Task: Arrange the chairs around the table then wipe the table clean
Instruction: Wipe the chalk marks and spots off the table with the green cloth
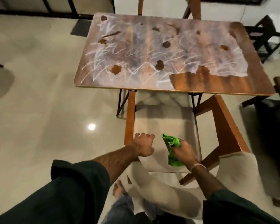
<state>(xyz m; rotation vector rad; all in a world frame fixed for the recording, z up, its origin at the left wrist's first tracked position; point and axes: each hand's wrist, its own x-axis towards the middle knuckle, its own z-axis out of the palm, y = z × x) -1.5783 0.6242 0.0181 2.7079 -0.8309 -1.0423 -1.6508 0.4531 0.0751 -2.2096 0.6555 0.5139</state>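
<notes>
Curls left hand (143, 145) fingers onto the chair (166, 120) seat, probably to shove it under. Grips the green cloth (172, 151) bunched in right hand (184, 152) fingers, handy for wiping. Beyond, faces the bench (152, 90): chalky, brown-stained, only the near-right corner looking clean.

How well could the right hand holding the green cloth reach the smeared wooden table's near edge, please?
Probably yes, with a lean. The right hand grips the green cloth over the beige-cushioned wooden chair, which stands between the person and the smeared wooden table; nothing else blocks the near edge.
</notes>
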